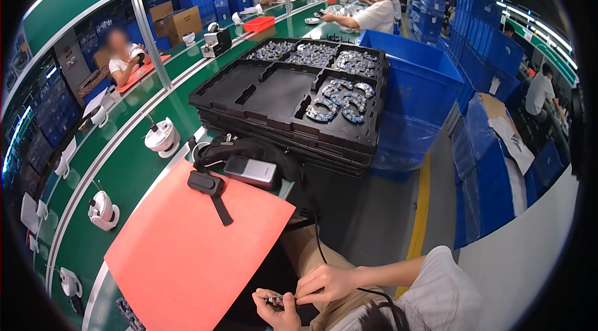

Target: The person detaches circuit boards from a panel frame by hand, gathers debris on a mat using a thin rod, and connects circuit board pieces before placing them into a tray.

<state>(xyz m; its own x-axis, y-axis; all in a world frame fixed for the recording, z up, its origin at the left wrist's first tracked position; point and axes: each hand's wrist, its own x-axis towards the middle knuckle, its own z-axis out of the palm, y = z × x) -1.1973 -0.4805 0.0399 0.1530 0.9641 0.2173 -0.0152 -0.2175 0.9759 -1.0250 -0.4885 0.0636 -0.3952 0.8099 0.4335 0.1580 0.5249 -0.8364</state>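
Observation:
Low in the view, my left hand [274, 311] is closed around a small circuit board [273, 300] with tiny parts on it. My right hand [325, 282] is pinched at the board's near end; whatever lies between its fingertips is hidden. Both hands are above my lap, just off the edge of an orange-pink mat [187, 250]. Beyond them, a black tray [249, 97] on a stack of trays carries several curved circuit boards [339, 102] in one compartment and many more in its far compartments.
On the mat's far edge lie a power bank [251, 171], a black strapped device [206, 183] and a black bag [249, 151]. White camera-like units [162, 138] stand along the green conveyor [134, 175]. A blue bin [417, 82] is behind the trays. Co-workers [374, 10] sit farther along.

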